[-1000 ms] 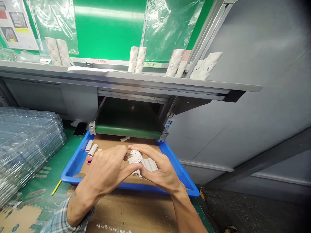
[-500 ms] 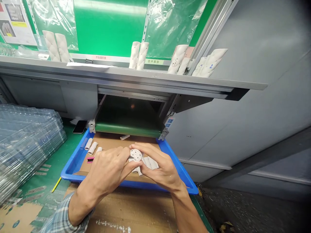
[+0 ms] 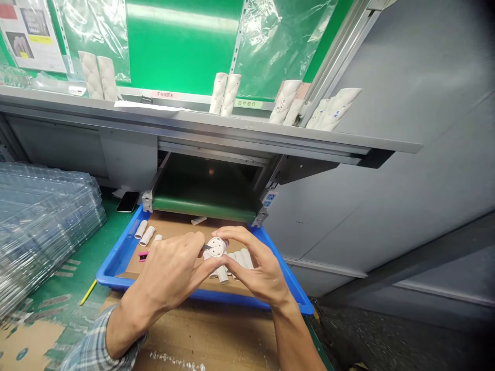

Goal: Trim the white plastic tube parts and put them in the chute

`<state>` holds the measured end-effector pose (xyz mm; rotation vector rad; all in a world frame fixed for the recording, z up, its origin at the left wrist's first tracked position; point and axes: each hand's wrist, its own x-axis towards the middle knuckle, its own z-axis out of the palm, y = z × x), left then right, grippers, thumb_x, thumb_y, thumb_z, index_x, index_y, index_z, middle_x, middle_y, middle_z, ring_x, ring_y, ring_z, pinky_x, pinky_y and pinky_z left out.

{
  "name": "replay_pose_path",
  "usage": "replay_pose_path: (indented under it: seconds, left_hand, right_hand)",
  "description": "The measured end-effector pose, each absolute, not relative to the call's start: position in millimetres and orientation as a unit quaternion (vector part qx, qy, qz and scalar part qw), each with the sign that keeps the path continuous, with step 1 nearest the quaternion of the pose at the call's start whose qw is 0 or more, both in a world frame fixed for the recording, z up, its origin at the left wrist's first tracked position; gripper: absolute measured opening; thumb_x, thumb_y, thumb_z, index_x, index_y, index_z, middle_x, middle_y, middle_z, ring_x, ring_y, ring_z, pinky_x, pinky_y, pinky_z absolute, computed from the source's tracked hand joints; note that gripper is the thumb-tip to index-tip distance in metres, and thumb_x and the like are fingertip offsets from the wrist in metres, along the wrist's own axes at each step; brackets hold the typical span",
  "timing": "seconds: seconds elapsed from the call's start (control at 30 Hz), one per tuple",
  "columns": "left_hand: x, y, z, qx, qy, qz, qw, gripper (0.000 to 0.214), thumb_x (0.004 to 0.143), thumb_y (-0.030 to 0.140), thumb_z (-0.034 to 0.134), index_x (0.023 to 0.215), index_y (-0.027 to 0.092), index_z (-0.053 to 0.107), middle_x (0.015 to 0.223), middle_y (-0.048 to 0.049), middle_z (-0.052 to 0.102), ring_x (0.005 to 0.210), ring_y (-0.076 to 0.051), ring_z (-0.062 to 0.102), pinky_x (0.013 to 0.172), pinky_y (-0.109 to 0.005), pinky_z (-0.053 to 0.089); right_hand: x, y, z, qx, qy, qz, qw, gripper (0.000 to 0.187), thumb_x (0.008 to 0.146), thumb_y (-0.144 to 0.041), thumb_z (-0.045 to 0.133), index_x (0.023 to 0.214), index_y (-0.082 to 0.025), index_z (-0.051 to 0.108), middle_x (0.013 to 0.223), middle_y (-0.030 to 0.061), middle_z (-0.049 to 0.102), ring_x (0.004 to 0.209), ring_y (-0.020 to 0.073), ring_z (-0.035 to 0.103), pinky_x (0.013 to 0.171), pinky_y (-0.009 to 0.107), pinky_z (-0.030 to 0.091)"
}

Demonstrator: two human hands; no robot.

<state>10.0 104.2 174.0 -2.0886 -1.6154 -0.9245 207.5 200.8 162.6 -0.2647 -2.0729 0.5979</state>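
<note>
My right hand [image 3: 257, 263] is closed round a white tube-shaped piece [image 3: 215, 247], thumb below and fingers above. The piece's round end, with several small holes, faces me. My left hand [image 3: 168, 270] is closed on what looks like a pink craft knife [image 3: 143, 256]; its pink end shows behind the hand. Its narrow dark blade [image 3: 207, 247] pokes out by the fingertips and touches the left rim of the round end. Most of the knife is hidden by my fingers. Several white tubes [image 3: 222, 274] lie below and behind my hands.
A blue tray [image 3: 112, 282] lined with cardboard sits beneath my hands, with other white tubes [image 3: 147, 236] at its left. Behind it is a green conveyor belt [image 3: 204, 206]. Stacked clear plastic trays [image 3: 50, 221], a phone [image 3: 127, 202] and a yellow stick [image 3: 88, 292] lie left. Above runs a metal shelf [image 3: 232, 126].
The blade now shows between my left fingers and the white piece's rim. The right fingers have shifted a little, and the view has tilted slightly.
</note>
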Motion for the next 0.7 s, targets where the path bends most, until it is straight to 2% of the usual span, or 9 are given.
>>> replay_pose_path:
  seconds: [0.13, 0.3, 0.7]
  left_hand:
    - [11, 105, 173, -0.731, -0.572, -0.328, 0.178, 0.061, 0.116, 0.063, 0.026, 0.08, 0.023, 0.053, 0.065, -0.0004, 0.064, 0.053, -0.02, 0.06, 0.053, -0.034, 0.022]
    - [14, 105, 176, -0.736, -0.572, -0.324, 0.162, 0.061, 0.117, 0.06, 0.022, 0.082, 0.022, 0.054, 0.069, -0.0013, 0.069, 0.055, -0.019, 0.062, 0.054, -0.034, 0.025]
    - [22, 102, 175, -0.733, -0.555, -0.342, 0.191, 0.058, 0.119, 0.054, 0.022, 0.081, 0.022, 0.053, 0.064, 0.0006, 0.063, 0.05, -0.017, 0.058, 0.051, -0.033, 0.025]
  right_hand:
    - [206, 198, 163, -0.116, -0.848, 0.205, 0.475, 0.039, 0.102, -0.022, 0.076, 0.14, -0.031, 0.069, 0.124, 0.0078, 0.074, 0.113, 0.0232, 0.073, 0.096, 0.033, 0.064]
    - [202, 195, 158, -0.119, -0.834, 0.186, 0.506, 0.034, 0.101, -0.016, 0.074, 0.132, -0.03, 0.07, 0.117, 0.0064, 0.068, 0.105, 0.0222, 0.071, 0.091, 0.033, 0.063]
    - [193, 192, 153, -0.116, -0.815, 0.097, 0.559, 0.03, 0.101, -0.014, 0.071, 0.127, -0.027, 0.064, 0.11, 0.0068, 0.064, 0.097, 0.0233, 0.066, 0.081, 0.035, 0.06]
